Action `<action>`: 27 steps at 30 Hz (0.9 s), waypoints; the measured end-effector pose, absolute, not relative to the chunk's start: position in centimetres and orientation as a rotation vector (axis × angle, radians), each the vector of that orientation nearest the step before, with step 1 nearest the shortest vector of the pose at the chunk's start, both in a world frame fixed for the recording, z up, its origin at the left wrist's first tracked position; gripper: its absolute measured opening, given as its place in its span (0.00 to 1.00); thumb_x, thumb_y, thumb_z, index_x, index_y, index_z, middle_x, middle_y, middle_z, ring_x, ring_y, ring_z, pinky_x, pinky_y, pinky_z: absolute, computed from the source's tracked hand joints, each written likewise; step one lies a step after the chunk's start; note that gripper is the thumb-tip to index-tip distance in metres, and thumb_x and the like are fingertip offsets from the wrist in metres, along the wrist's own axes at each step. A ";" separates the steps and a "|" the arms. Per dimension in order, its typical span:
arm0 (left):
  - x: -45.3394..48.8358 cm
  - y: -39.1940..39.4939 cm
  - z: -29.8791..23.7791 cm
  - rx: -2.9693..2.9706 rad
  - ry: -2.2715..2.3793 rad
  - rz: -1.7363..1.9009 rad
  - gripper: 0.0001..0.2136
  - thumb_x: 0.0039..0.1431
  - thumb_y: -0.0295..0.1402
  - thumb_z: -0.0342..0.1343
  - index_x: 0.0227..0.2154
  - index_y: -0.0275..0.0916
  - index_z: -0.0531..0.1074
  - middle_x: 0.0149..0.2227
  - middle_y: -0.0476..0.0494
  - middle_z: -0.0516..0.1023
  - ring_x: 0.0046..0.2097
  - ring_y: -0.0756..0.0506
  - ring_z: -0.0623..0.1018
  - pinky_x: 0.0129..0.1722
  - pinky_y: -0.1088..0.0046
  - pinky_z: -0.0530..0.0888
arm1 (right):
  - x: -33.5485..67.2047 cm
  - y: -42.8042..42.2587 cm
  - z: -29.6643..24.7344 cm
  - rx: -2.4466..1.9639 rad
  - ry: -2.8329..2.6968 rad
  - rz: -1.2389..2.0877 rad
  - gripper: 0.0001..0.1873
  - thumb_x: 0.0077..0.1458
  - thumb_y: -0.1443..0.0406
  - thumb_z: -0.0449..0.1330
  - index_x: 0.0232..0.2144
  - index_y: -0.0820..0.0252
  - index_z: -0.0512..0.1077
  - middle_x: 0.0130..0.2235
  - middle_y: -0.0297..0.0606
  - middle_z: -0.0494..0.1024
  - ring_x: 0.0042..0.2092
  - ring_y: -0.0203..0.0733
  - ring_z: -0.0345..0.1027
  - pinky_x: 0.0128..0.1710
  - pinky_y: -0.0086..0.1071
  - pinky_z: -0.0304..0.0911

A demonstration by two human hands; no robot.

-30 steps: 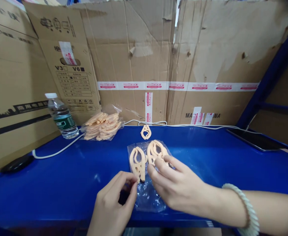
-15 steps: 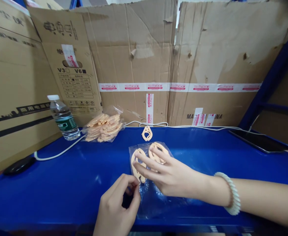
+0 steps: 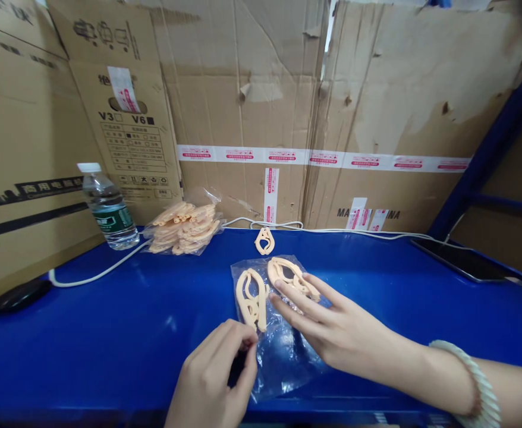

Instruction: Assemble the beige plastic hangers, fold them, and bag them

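A clear plastic bag (image 3: pixel 283 362) lies flat on the table, with two peach-coloured plastic pieces in it that look like folded travel hangers. My left hand (image 3: pixel 216 371) pinches the bag's left edge between thumb and forefinger, just below the left folded hanger (image 3: pixel 261 306). Over the bag's right side, my right hand (image 3: pixel 336 327) is spread open, its fingertips touching or just above the right folded hanger (image 3: pixel 283 262) and partly covering it. Behind the bag sits a smaller-looking peach folded hanger (image 3: pixel 258 241), lying alone.
On the blue table (image 3: pixel 122 351), a bag of several peach hangers (image 3: pixel 183 229) stands at back left beside a water bottle (image 3: pixel 112 217). A black object (image 3: pixel 18 296) lies at left, a dark tablet-like device (image 3: pixel 459 261) at right. A white cable (image 3: pixel 359 231) runs along the cardboard wall (image 3: pixel 243 119).
My right hand has drawn back to the right, off the left hanger, which now shows fully. The left hand keeps its pinch on the bag's edge. The view has shifted slightly.
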State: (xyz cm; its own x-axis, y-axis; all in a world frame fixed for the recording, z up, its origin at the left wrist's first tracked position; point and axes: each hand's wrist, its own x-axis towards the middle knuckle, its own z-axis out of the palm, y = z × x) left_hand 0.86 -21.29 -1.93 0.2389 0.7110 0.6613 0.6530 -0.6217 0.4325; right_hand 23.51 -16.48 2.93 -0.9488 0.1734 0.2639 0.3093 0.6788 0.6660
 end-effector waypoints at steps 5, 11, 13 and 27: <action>0.8 -20.9 -1.7 2.459 1.334 1.360 0.05 0.63 0.24 0.50 0.36 0.41 0.66 0.33 0.48 0.72 0.34 0.48 0.73 0.34 0.73 0.71 | 24.5 -16.7 3.7 -0.425 -2.630 -0.930 0.12 0.61 0.71 0.54 0.42 0.65 0.75 0.58 0.47 0.69 0.63 0.56 0.55 0.57 0.51 0.59; 1.1 -19.9 -1.1 2.519 1.510 1.274 0.09 0.59 0.26 0.51 0.42 0.42 0.65 0.43 0.41 0.71 0.46 0.40 0.73 0.41 0.62 0.73 | 26.0 -15.4 5.3 -0.759 -2.523 -0.205 0.08 0.55 0.72 0.55 0.39 0.62 0.68 0.53 0.51 0.69 0.55 0.50 0.62 0.51 0.45 0.65; 1.3 -19.6 -1.1 2.526 1.510 1.212 0.10 0.59 0.25 0.50 0.43 0.42 0.65 0.47 0.40 0.70 0.49 0.39 0.72 0.44 0.60 0.73 | 26.2 -14.7 5.3 -0.855 -2.505 -0.014 0.13 0.52 0.72 0.57 0.42 0.60 0.67 0.52 0.47 0.68 0.53 0.47 0.63 0.51 0.41 0.65; 2.3 -17.9 0.6 2.636 1.746 0.822 0.12 0.58 0.23 0.52 0.45 0.38 0.69 0.48 0.39 0.73 0.48 0.37 0.74 0.44 0.57 0.75 | 26.3 -14.8 4.6 -1.040 -2.668 0.254 0.41 0.46 0.64 0.65 0.62 0.63 0.57 0.58 0.52 0.63 0.56 0.56 0.61 0.54 0.46 0.63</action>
State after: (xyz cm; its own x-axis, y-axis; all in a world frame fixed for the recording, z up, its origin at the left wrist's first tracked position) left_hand 2.26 -17.88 0.64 0.3046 0.8276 0.4715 0.8907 -0.4229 0.1669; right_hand 26.32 -14.81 4.59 -0.7076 0.6828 0.1819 0.6363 0.7276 -0.2564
